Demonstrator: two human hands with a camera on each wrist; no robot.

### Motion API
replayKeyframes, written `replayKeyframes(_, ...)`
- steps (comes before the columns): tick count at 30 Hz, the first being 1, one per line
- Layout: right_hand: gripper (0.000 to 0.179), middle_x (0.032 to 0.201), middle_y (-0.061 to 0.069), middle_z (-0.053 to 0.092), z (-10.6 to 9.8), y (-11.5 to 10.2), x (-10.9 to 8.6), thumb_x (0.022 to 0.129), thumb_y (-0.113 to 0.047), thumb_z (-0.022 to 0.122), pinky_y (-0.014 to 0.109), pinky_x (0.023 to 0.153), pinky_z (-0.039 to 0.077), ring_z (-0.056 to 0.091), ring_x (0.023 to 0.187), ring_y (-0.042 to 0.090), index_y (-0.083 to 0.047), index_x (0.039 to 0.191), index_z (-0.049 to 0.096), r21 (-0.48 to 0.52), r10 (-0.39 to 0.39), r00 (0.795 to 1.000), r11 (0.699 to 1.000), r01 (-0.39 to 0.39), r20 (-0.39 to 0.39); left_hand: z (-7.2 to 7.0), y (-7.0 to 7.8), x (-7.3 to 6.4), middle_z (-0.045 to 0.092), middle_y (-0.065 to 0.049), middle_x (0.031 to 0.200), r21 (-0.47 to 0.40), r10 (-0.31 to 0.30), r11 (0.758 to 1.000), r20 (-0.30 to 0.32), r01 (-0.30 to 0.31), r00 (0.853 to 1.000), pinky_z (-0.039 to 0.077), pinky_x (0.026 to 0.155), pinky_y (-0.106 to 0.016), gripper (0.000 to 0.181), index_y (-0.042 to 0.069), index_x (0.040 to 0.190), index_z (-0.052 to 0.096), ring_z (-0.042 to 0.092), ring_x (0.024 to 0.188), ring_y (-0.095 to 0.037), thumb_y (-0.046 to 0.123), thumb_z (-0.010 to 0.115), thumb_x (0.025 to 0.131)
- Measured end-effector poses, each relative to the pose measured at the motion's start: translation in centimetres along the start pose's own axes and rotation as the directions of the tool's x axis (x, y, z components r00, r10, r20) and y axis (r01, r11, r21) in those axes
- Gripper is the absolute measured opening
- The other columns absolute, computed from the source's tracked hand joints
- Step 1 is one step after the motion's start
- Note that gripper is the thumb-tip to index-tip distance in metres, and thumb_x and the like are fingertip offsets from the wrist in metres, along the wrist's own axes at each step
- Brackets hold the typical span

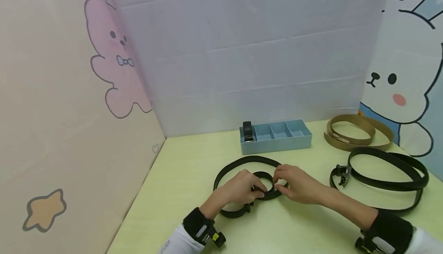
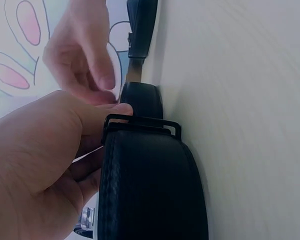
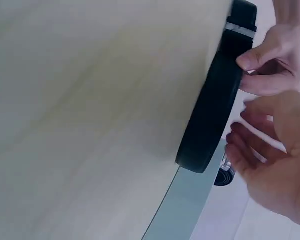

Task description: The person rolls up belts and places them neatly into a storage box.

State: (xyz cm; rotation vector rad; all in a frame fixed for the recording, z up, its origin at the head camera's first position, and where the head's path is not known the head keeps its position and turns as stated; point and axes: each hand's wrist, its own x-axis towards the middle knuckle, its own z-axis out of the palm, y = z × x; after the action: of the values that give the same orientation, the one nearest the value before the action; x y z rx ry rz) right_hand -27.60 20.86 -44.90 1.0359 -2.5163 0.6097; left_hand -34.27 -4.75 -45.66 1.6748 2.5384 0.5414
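Note:
A black belt (image 1: 238,161) stands on its edge on the table, part of it wound into a small coil (image 1: 265,196). My left hand (image 1: 242,186) pinches the coil at its near left side, the thumb pressed on the strap (image 2: 141,97). Close by that thumb, a black metal loop (image 2: 142,125) spans the belt. My right hand (image 1: 297,185) is at the coil's right side. Its loosely bent fingers (image 3: 240,145) are beside the strap, with a gap between thumb and fingers.
Behind the hands stands a blue divided tray (image 1: 277,145), a rolled black belt (image 1: 247,131) in its leftmost compartment. At the right lie a loosely looped black belt (image 1: 384,185) with a buckle (image 1: 343,175) and a tan belt (image 1: 380,125). Printed curtains (image 1: 242,54) hang along the table's back and sides.

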Motion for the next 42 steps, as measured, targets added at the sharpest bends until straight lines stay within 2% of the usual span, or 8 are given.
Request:
replayKeyframes(5, 0.022, 0.111, 0.000, 0.075, 0.7, -0.2, 0.0, 0.089, -0.004, 0.095, 0.028, 0.083, 0.062, 0.070, 0.102, 0.016, -0.015, 0.102, 0.081, -0.023, -0.173, 0.984, 0.984, 0.174, 0.042, 0.3, -0.5, -0.1, 0.090, 0.002, 0.107, -0.037, 0.008, 0.999, -0.006, -0.008, 1.000, 0.050, 0.074, -0.003, 0.014, 0.013, 0.115, 0.091, 0.072, 0.080, 0.010, 0.012, 0.081, 0.106)
replayKeyframes(14, 0.018, 0.102, -0.002, 0.078, 0.8, -0.6, 1.0, 0.093, -0.001, 0.090, 0.028, 0.081, 0.062, 0.071, 0.095, 0.013, -0.017, 0.099, 0.083, -0.034, -0.145, 0.982, 0.988, 0.150, 0.122, 0.3, -0.6, -0.9, 0.089, 0.006, 0.112, 0.020, 0.020, 1.000, -0.048, -0.019, 0.999, 0.055, 0.082, -0.006, 0.014, 0.017, 0.118, 0.090, 0.076, 0.092, 0.007, 0.018, 0.080, 0.107)
replayKeyframes(18, 0.017, 0.099, -0.005, 0.078, 0.8, -0.5, 1.3, 0.094, -0.002, 0.089, 0.028, 0.081, 0.061, 0.069, 0.092, 0.011, -0.018, 0.097, 0.082, -0.048, -0.152, 0.976, 0.986, 0.161, 0.153, -0.5, -0.2, -2.7, 0.087, 0.002, 0.118, 0.023, 0.002, 1.000, -0.106, 0.001, 0.994, 0.061, 0.091, -0.017, 0.020, 0.016, 0.124, 0.087, 0.080, 0.104, -0.004, 0.026, 0.079, 0.109)
replayKeyframes(21, 0.016, 0.097, -0.005, 0.078, 0.7, -0.5, 1.6, 0.095, -0.003, 0.089, 0.028, 0.081, 0.061, 0.069, 0.092, 0.010, -0.018, 0.096, 0.082, -0.049, -0.155, 0.973, 0.985, 0.166, 0.171, -1.5, 0.3, -4.7, 0.087, 0.000, 0.118, 0.001, -0.058, 0.998, -0.125, 0.058, 0.991, 0.064, 0.094, -0.023, 0.027, 0.014, 0.124, 0.087, 0.081, 0.108, -0.010, 0.033, 0.084, 0.105)
replayKeyframes(26, 0.017, 0.098, -0.005, 0.079, 0.6, -0.3, 1.7, 0.095, -0.003, 0.088, 0.030, 0.081, 0.061, 0.071, 0.093, 0.012, -0.019, 0.096, 0.082, -0.028, -0.132, 0.972, 0.990, 0.140, 0.194, -2.5, 1.0, -7.5, 0.085, -0.001, 0.124, 0.018, -0.160, 0.987, -0.062, 0.161, 0.985, 0.063, 0.100, -0.026, 0.044, 0.013, 0.130, 0.084, 0.079, 0.116, -0.012, 0.041, 0.091, 0.096)
replayKeyframes(29, 0.017, 0.099, -0.005, 0.080, 0.5, -0.2, 1.8, 0.095, -0.003, 0.088, 0.030, 0.082, 0.062, 0.072, 0.095, 0.013, -0.019, 0.097, 0.083, -0.012, -0.120, 0.971, 0.992, 0.125, 0.208, -2.4, 1.4, -8.2, 0.084, 0.002, 0.122, 0.068, -0.181, 0.981, -0.014, 0.182, 0.983, 0.061, 0.097, -0.021, 0.042, 0.014, 0.130, 0.083, 0.077, 0.111, -0.006, 0.035, 0.093, 0.096)
replayKeyframes(35, 0.015, 0.096, -0.006, 0.082, 0.2, 0.2, 2.3, 0.096, -0.003, 0.088, 0.033, 0.084, 0.063, 0.074, 0.095, 0.014, -0.018, 0.097, 0.085, 0.006, -0.123, 0.966, 0.992, 0.125, 0.226, -1.3, 2.6, -7.6, 0.086, 0.006, 0.111, 0.066, -0.079, 0.995, 0.012, 0.078, 0.997, 0.054, 0.084, -0.005, 0.027, 0.016, 0.123, 0.083, 0.074, 0.094, 0.006, 0.016, 0.091, 0.097)
replayKeyframes(42, 0.013, 0.094, -0.007, 0.082, 0.1, 0.6, 3.2, 0.096, -0.004, 0.088, 0.031, 0.083, 0.062, 0.075, 0.092, 0.013, -0.017, 0.096, 0.086, 0.056, -0.119, 0.961, 0.993, 0.108, 0.251, 1.1, 5.8, -4.2, 0.085, 0.005, 0.119, 0.067, 0.139, 0.988, 0.021, -0.141, 0.990, 0.048, 0.089, 0.001, 0.030, 0.015, 0.130, 0.082, 0.074, 0.100, 0.008, 0.019, 0.088, 0.101)
